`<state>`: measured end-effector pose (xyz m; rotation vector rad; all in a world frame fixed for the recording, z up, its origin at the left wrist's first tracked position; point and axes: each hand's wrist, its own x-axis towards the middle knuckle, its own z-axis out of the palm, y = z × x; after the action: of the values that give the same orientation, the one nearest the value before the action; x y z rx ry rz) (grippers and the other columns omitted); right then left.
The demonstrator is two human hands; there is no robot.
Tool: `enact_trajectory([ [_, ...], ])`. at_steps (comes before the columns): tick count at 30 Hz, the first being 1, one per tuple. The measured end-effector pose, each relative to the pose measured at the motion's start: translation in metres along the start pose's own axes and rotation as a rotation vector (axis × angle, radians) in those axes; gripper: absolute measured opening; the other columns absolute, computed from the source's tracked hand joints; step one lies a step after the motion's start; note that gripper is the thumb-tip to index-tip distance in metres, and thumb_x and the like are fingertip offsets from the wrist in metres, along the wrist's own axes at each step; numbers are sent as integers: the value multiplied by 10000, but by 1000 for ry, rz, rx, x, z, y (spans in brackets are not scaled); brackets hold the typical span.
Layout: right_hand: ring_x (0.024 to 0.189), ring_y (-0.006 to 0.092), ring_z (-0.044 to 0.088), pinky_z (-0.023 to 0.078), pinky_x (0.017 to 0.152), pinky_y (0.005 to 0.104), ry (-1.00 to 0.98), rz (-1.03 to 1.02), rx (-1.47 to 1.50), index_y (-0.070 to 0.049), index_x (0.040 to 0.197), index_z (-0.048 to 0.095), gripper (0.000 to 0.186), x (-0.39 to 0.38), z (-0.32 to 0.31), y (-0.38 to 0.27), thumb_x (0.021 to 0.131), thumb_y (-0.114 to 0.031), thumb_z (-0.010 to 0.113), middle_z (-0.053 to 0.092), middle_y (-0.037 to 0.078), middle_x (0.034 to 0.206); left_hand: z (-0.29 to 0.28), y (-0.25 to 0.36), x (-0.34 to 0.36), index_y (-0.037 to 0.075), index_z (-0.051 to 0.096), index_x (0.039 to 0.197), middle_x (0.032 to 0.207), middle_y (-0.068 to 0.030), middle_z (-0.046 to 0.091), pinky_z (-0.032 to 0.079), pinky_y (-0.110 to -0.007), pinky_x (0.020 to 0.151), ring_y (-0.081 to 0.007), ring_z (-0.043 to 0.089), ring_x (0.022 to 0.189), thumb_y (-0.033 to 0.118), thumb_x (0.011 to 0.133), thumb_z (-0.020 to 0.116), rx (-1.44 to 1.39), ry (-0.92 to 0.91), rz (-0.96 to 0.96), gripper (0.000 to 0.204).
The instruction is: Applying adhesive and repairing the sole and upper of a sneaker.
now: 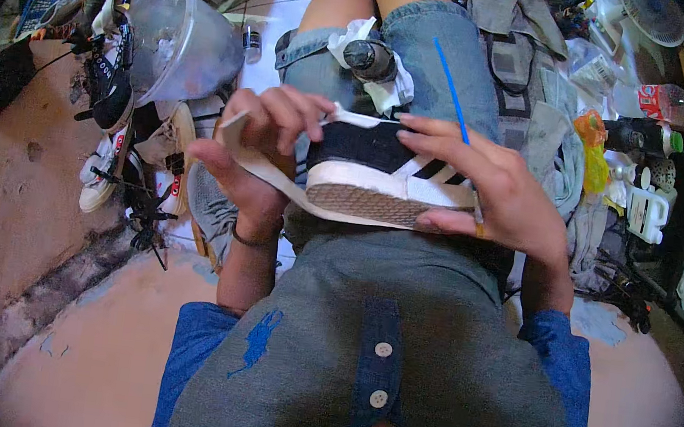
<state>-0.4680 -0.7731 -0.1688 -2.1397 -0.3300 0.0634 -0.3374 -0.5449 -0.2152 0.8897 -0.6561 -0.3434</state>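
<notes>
A black shoe (pixel 354 143) with white stripes and a white midsole lies on its side above my lap, textured brown edge toward me. A pale, thin sole (pixel 278 180) runs under that edge, its free end bent up at the left. My left hand (pixel 261 140) curls around this free end, fingertips by the shoe's heel. My right hand (pixel 503 186) grips the shoe's right part, fingers above, thumb below. A thin blue stick (pixel 451 89) sticks up by the right fingers; its lower end is hidden, so I cannot tell whether they hold it.
A dark bottle (pixel 370 61) wrapped in white tissue stands between my thighs. Left are a clear plastic tub (pixel 177 44) and several shoes (pixel 106 163). Right are grey cloths (pixel 515 90), a clear bottle (pixel 667 104), a yellow bag (pixel 591 150) and a white jug (pixel 647 215).
</notes>
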Motion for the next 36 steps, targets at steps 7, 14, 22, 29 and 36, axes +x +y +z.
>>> enact_trajectory([
  [7,1237,314,588,469,1022,397,98,-44,-50,-34,1308,593,685,0,-14,21,700,-220,848,595,168,1355,-18,-1,-18,154,318,782,545,-25,357,412,-391,517,-208,414,437,716,973,242,-217,245,-6,598],
  [14,1208,313,609,525,946,388,-14,-76,47,-29,1298,600,661,10,-15,12,710,-208,843,586,170,1363,-21,-13,2,154,318,805,498,1,273,257,-324,440,-142,243,377,497,1063,190,-341,283,-56,448],
  [22,1173,324,623,536,934,392,-2,-79,28,-48,1310,584,629,9,-11,9,744,-185,822,584,160,1360,-17,19,0,116,321,756,506,-44,343,273,-343,508,-148,268,495,390,1043,300,10,5,-12,397],
  [29,1202,324,609,526,946,400,3,-91,2,-46,1304,602,632,12,-6,10,737,-205,827,581,170,1364,-9,37,-4,119,359,769,534,-33,403,295,-346,524,-178,335,514,390,1053,327,74,-146,-99,394],
  [36,1185,356,609,515,961,404,-30,-97,-63,-43,1307,585,622,12,-4,6,759,-231,809,576,172,1362,11,39,43,-22,620,797,716,-102,555,409,-369,708,-280,524,708,278,931,609,481,-499,12,328],
])
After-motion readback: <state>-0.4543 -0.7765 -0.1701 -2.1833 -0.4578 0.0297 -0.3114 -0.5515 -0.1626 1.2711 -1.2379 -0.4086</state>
